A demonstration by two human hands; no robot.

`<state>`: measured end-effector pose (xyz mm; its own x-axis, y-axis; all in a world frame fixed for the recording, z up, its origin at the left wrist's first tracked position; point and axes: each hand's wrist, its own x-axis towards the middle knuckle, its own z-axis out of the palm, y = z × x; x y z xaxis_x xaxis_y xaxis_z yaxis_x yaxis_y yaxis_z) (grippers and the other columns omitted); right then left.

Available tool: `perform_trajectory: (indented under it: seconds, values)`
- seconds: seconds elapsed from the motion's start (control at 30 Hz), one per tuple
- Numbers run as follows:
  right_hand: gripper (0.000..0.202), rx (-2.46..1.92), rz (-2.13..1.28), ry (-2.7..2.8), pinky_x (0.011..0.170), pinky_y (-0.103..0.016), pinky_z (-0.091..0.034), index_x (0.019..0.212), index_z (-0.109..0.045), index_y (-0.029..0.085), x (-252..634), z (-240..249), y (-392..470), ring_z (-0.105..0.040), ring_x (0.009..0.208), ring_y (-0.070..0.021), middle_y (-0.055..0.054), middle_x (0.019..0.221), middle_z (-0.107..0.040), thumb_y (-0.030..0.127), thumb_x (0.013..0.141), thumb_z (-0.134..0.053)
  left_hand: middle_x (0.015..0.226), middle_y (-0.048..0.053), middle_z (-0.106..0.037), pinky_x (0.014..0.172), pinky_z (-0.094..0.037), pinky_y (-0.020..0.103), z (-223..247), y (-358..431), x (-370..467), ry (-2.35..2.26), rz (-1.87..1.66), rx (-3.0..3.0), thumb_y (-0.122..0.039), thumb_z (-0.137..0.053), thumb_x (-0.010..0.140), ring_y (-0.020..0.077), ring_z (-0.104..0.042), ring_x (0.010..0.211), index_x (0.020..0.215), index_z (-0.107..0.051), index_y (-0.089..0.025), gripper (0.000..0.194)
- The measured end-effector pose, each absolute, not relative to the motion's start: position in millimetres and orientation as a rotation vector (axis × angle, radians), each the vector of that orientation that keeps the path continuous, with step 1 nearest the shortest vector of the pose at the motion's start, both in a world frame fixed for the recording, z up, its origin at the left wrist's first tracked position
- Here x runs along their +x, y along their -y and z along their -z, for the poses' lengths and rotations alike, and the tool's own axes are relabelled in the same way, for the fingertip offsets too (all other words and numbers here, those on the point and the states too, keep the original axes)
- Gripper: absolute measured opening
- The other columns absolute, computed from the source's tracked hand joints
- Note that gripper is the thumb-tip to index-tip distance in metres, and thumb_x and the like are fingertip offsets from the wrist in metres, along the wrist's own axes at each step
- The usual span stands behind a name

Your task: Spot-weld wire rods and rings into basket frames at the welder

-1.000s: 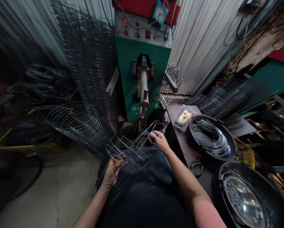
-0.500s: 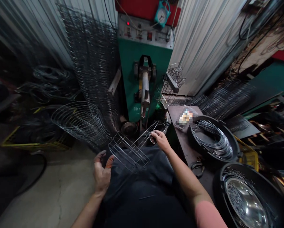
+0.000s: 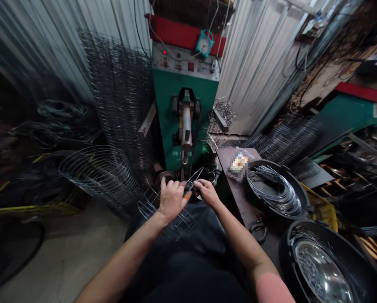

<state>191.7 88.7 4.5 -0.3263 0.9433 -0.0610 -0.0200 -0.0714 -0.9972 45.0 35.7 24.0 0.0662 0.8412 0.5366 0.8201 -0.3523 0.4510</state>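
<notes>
Both hands grip one wire grid rack [image 3: 176, 219] before the green welding machine [image 3: 184, 109]: left hand [image 3: 171, 198] closed over its upper edge, right hand [image 3: 205, 191] pinching its raised wire end.

Carrying two black basins on the brown bench [image 3: 231, 168]: near basin [image 3: 305, 252] holding a steel bowl [image 3: 321, 275], far basin [image 3: 278, 168] holding wire rings [image 3: 272, 189]; packet [image 3: 239, 162] lying at the far edge.
</notes>
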Motion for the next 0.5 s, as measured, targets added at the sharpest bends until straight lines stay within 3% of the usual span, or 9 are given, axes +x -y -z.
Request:
perform_trajectory:
  seconds: [0.2, 0.33, 0.5]
  values:
    - [0.034, -1.023, -1.556, 1.308, 0.04, -0.018, -0.032, 0.061, -0.051, 0.015, 182.8, -7.0, -101.1, -0.041, 0.039, -0.0047, 0.006, 0.051, -0.048, 0.047, 0.067, -0.063, 0.08, 0.011, -0.063, 0.085, -0.036, 0.043, -28.3, -48.4, 34.7, -1.866, -0.931, 2.495, -0.035, -0.052, 0.077, 0.0263, -0.054, 0.082, 0.09, -0.063, -0.014, 0.027]
    - [0.034, -1.032, -1.57, 1.261, 0.039, -0.018, -0.032, 0.06, -0.05, 0.016, 176.3, -9.6, -112.0, -0.041, 0.039, -0.0046, 0.006, 0.05, -0.047, 0.047, 0.065, -0.064, 0.081, 0.01, -0.064, 0.077, -0.04, 0.039, -31.8, -61.1, 29.9, -1.87, -0.853, 2.478, -0.034, -0.053, 0.076, 0.0254, -0.054, 0.082, 0.089, -0.063, -0.014, 0.026]
    - [0.033, -1.035, -1.578, 1.273, 0.038, -0.018, -0.031, 0.06, -0.05, 0.016, 172.6, -11.3, -126.3, -0.04, 0.039, -0.0048, 0.006, 0.049, -0.046, 0.046, 0.066, -0.063, 0.085, 0.01, -0.064, 0.079, -0.039, 0.038, -34.0, -76.5, 25.0, -1.854, -0.787, 2.454, -0.033, -0.053, 0.076, 0.0249, -0.054, 0.087, 0.091, -0.062, -0.015, 0.025]
